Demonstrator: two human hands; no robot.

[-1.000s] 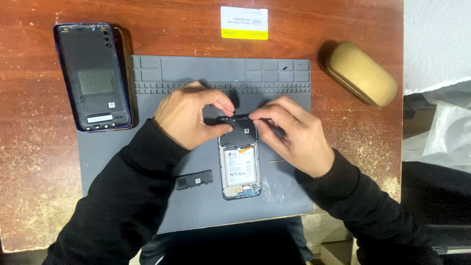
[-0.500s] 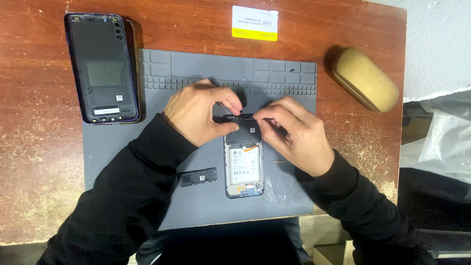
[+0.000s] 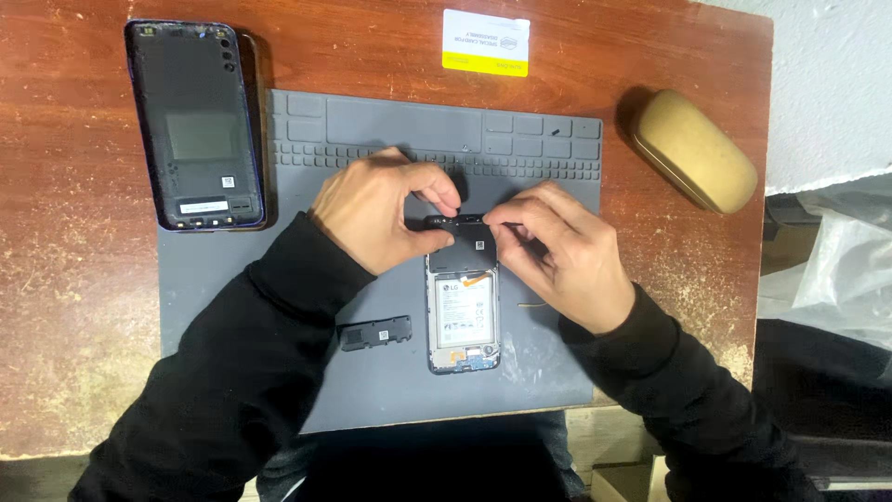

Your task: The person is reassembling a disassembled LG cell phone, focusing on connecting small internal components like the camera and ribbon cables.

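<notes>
Nearest to me my black sleeves come up from the bottom edge, and between them the opened phone (image 3: 464,311) lies lengthwise on the grey work mat (image 3: 372,390), its back off so the pale battery and the small board at its near end show. Just to the left of the phone, apart from it, a small black plastic cover piece (image 3: 375,333) rests on the mat. Farther up, my left hand (image 3: 383,217) has thumb and forefinger pinched together on the top left corner of the phone, and my right hand (image 3: 556,249) meets it from the other side, fingertips closed on the black cover over the phone's top end; the two hands nearly touch there. Past my knuckles runs the mat's ridged strip and its row of shallow compartments. To the far left the phone's dark back cover (image 3: 196,125) lies inside up, partly on the mat's edge and partly on the reddish wooden table (image 3: 74,307). At the far edge sits a white and yellow card (image 3: 485,42), and to the far right a tan glasses case (image 3: 694,150) lies on the wood.
</notes>
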